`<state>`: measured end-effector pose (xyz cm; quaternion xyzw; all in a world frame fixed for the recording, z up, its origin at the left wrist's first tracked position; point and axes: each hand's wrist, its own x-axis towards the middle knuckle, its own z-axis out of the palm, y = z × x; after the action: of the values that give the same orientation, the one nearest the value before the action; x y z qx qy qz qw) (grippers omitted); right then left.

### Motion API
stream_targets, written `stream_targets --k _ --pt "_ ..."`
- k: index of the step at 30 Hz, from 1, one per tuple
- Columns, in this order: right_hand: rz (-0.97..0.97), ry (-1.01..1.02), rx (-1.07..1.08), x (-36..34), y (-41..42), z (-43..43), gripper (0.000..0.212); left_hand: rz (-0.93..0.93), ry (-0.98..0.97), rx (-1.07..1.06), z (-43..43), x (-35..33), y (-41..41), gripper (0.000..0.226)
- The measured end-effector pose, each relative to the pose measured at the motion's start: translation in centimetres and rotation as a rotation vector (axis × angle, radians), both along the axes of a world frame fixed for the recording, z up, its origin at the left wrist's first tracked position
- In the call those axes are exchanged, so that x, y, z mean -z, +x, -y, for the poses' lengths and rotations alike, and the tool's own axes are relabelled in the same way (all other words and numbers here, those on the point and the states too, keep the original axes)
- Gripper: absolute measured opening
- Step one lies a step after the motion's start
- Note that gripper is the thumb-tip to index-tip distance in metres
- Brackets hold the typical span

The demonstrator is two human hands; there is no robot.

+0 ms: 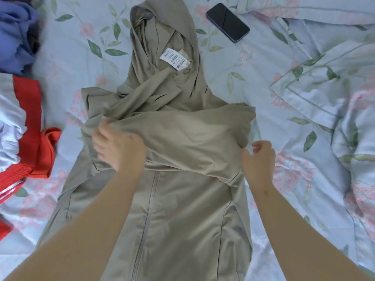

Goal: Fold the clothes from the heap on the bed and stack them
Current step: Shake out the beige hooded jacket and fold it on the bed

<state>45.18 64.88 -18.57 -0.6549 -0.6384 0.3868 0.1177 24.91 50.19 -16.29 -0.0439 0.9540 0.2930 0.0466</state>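
A khaki hooded zip jacket (178, 209) lies spread down the middle of the bed, its hood (162, 37) at the far end with a white label showing. A sleeve is folded across the chest. My left hand (117, 147) grips the folded sleeve's left end, fingers curled into the cloth. My right hand (259, 157) pinches the right edge of that fold. At the left edge lies the heap: a red and white garment (34, 134) and a blue one (16, 35).
A black phone (227, 22) lies face up on the floral sheet (243, 82) beyond the hood on the right. A rumpled floral duvet and pillow (334, 88) fill the right side.
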Motion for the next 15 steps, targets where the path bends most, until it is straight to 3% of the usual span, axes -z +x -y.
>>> stream_targets --k 1,3,6,8,12,15 --pt "0.032 0.027 -0.012 0.1 0.5 0.9 0.022 -0.105 0.016 0.202 -0.8 0.1 0.9 0.061" --pt "0.076 0.067 -0.13 0.4 1.3 2.7 0.026 -0.135 -0.047 0.646 -2.9 0.9 2.3 0.055" --pt "0.287 0.07 -0.565 1.4 2.4 4.9 0.03 0.083 -0.254 1.038 -5.9 3.0 3.1 0.056" --pt "0.368 0.069 -0.703 2.0 3.5 4.8 0.017 0.194 -0.402 1.149 -6.7 4.4 2.8 0.062" --pt "0.404 -0.076 -0.631 1.4 4.6 2.8 0.021 0.162 -0.628 1.246 -4.5 5.7 2.1 0.063" --pt "0.532 -0.016 -0.722 0.3 2.4 2.1 0.012 0.168 -0.56 1.198 -2.3 5.3 1.7 0.057"
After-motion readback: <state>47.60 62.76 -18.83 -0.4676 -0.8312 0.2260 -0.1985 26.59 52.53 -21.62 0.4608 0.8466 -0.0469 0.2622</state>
